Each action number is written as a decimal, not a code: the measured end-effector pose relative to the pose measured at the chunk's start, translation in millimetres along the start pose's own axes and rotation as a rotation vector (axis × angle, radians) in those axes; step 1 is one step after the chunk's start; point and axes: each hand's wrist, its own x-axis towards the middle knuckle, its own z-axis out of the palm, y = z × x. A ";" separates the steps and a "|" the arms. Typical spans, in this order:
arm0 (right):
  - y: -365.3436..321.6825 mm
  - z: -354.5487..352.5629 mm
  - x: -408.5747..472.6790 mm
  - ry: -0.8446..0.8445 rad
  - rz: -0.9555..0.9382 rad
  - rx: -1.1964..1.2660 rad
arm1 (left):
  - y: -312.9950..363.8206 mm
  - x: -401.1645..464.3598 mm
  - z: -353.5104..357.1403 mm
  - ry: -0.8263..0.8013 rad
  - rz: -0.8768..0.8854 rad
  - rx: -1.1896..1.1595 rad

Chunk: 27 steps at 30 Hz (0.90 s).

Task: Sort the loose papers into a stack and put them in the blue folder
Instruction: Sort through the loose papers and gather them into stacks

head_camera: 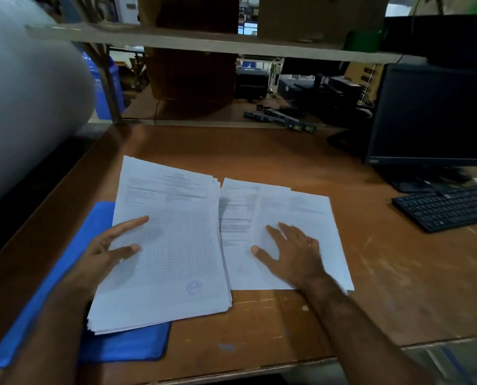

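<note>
Blue folder (126, 345) nearest, partly under paper stack (170, 245).
Left hand (104, 254) spread flat on stack's left edge.
Right hand (293, 254) spread flat on loose sheets (301, 212), just right of stack.
Advice: slide sheets left under flat palm, square edges against stack.
Round stamp on stack's top page; print unreadable.

A thick stack of printed papers (173, 245) overlaps the blue folder (115, 345) at lower left, loose sheets (295, 215) just right.
</note>
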 end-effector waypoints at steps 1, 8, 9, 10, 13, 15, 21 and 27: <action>-5.2 0.5 -5.8 0.029 -0.052 0.036 | 0.1 -1.3 1.6 0.005 0.000 -0.025; 12.6 -15.4 21.5 0.316 0.173 0.182 | -5.4 -5.6 1.9 0.055 -0.003 -0.068; 24.4 -17.9 28.0 0.264 0.240 0.159 | -7.2 -5.8 -0.1 0.055 -0.008 -0.053; 34.6 -20.6 32.7 0.199 0.282 0.143 | -9.0 -5.4 -1.9 0.054 -0.011 -0.044; 50.7 -28.3 42.0 0.107 0.308 0.184 | -9.5 -5.0 -1.4 0.061 -0.012 -0.061; 52.8 -35.9 47.0 0.083 0.298 0.289 | -6.7 -5.6 1.3 0.067 -0.015 -0.065; 58.1 -40.1 44.2 0.146 0.195 0.550 | -0.6 -9.5 8.2 0.082 -0.024 -0.084; 61.2 -53.0 28.3 0.153 0.044 0.520 | -4.5 -7.8 3.8 0.078 -0.035 -0.071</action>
